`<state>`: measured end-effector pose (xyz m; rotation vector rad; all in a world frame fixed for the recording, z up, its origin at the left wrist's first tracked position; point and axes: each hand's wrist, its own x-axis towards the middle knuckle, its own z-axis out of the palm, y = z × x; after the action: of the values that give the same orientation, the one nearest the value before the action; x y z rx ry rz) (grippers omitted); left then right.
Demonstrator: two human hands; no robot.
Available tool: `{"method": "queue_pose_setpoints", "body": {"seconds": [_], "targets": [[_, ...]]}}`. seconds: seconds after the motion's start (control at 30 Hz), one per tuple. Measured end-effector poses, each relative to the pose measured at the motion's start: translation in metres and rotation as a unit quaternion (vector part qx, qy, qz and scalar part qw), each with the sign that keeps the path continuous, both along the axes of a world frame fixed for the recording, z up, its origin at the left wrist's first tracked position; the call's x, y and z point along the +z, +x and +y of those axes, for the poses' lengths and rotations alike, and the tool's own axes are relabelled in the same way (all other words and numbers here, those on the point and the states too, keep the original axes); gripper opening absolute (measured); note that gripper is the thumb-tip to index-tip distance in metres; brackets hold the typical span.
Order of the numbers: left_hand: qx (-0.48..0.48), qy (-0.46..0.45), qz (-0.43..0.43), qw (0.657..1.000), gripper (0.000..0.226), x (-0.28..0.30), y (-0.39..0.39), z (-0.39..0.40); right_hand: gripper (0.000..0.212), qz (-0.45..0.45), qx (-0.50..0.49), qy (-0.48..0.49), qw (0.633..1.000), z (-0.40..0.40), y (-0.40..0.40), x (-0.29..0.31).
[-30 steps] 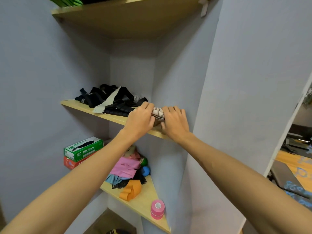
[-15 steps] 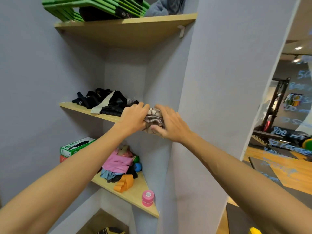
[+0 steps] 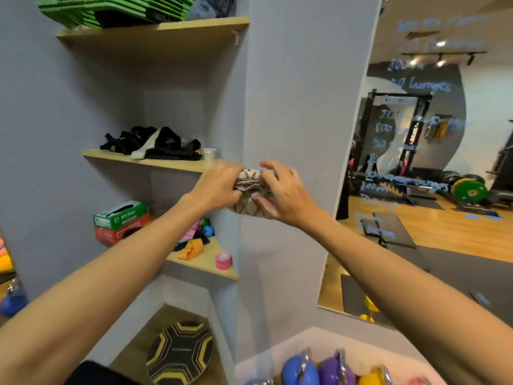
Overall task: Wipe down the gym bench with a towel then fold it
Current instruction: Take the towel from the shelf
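A small bunched towel point(image 3: 248, 190), beige with a brown criss-cross pattern, is held in the air between both hands, in front of the grey wall corner. My left hand point(image 3: 216, 187) grips its left side with curled fingers. My right hand point(image 3: 283, 193) pinches its right side, thumb underneath and fingers curled over the top. The towel is off the middle wooden shelf point(image 3: 155, 162), whose right end lies just left of my left hand. No gym bench is plainly in view.
Corner shelves hold black straps point(image 3: 155, 143), a plastic cup point(image 3: 209, 154), glove boxes point(image 3: 122, 220), orange band point(image 3: 191, 248) and pink tape point(image 3: 223, 260). A balance disc point(image 3: 180, 352) lies on the floor. Kettlebells point(image 3: 319, 370) sit bottom right. A mirror point(image 3: 433, 162) shows the gym at right.
Both hands have lifted the towel off the middle shelf and drawn it away to the right of the shelf end. The camera has turned right, showing the mirror.
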<state>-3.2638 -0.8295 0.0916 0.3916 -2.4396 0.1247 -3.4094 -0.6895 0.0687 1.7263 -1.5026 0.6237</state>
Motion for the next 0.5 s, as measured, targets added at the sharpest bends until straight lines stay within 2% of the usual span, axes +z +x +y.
{"method": "queue_pose_setpoints", "body": {"seconds": [0.07,0.13,0.23,0.3,0.4,0.5], "targets": [[-0.034,0.051,-0.016,0.998,0.032,-0.008,0.010,0.025,0.048,-0.041,0.006,0.033,0.999,0.027,0.007,-0.006],[-0.057,0.064,-0.029,0.996,0.031,-0.020,0.022,0.044,0.060,-0.104,0.012,0.102,0.989,0.048,0.016,-0.008],[-0.081,0.054,0.000,0.995,0.040,-0.040,0.046,0.066,0.057,-0.133,-0.010,0.187,0.973,0.063,0.030,-0.014],[-0.094,0.016,0.025,0.995,0.039,-0.052,0.068,0.075,0.051,-0.159,0.000,0.188,0.969,0.066,0.049,-0.019],[-0.086,-0.057,-0.002,0.995,0.032,-0.065,0.108,0.075,0.046,-0.194,0.016,0.180,0.964,0.062,0.084,-0.025],[-0.068,-0.068,-0.021,0.995,0.036,-0.069,0.154,0.066,0.042,-0.180,0.032,0.165,0.969,0.052,0.124,-0.028]]}}
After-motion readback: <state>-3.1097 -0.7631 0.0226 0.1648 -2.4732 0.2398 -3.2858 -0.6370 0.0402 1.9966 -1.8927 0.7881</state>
